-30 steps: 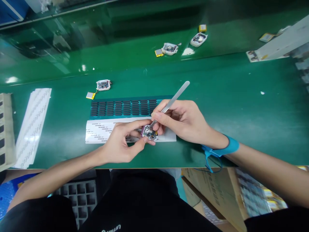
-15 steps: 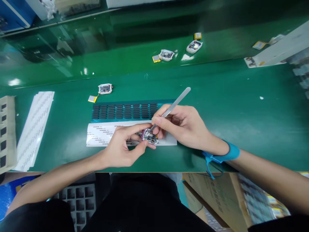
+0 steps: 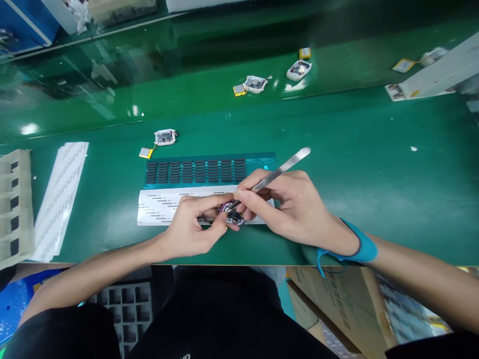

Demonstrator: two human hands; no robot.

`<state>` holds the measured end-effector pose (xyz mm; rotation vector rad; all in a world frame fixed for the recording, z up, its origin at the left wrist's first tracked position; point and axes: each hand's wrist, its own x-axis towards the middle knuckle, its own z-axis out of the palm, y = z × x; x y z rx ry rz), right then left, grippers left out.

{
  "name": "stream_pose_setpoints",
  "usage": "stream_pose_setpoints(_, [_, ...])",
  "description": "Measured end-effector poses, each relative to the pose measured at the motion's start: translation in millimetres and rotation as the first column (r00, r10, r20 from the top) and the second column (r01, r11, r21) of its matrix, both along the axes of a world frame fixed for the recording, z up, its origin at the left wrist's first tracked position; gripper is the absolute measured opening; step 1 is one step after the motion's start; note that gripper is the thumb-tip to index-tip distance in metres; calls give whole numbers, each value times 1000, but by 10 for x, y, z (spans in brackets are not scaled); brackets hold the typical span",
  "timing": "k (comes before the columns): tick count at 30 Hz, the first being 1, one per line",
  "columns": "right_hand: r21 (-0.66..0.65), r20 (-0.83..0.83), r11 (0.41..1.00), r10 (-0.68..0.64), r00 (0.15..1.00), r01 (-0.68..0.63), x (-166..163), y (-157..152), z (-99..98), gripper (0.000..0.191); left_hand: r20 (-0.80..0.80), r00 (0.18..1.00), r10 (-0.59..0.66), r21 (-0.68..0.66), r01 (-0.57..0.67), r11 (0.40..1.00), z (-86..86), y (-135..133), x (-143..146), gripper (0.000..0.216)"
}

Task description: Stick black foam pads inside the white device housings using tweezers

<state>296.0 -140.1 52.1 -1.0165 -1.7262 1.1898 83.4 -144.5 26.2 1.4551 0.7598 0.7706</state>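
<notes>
My left hand (image 3: 190, 224) pinches a small open device with an exposed circuit board (image 3: 234, 216) just above a white printed strip (image 3: 160, 205) on the green mat. My right hand (image 3: 292, 207) grips metal tweezers (image 3: 280, 172), whose tips rest on the board. Behind the hands lies a teal sheet of small black pads (image 3: 198, 170) in rows. A blue strap (image 3: 361, 247) circles my right wrist.
Another open device (image 3: 165, 136) with a yellow battery (image 3: 145, 152) lies at the back left; two more devices (image 3: 255, 84) (image 3: 298, 69) sit on the shiny belt behind. White backing sheets (image 3: 60, 194) and a cream tray (image 3: 13, 209) are at left. Cardboard box (image 3: 337, 304) below the table edge.
The tweezers have tilted lower and further right, and my right hand has closed in over the device. The device stays in my left fingers; the view shifted slightly.
</notes>
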Motion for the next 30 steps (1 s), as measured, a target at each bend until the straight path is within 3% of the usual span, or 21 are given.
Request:
stream_pose_setpoints(5, [116, 60, 993, 0, 998, -7, 14, 10, -10, 26, 18, 1000, -6, -53, 7, 999, 11, 14, -2, 27])
stream_pose_setpoints(14, [49, -2, 998, -27, 1000, 27, 11, 14, -43, 18, 47, 997, 54, -147, -47, 988, 3, 39, -1, 27])
stream_pose_setpoints(20, [97, -14, 995, -14, 1000, 16, 13, 28, -29, 15, 44, 998, 53, -159, -46, 986, 13, 50, -8, 26])
stream_pose_setpoints(30, [-181, -246, 983, -62, 967, 17, 19, 85, -29, 31, 97, 995, -25, -77, 32, 997, 7, 59, -54, 40])
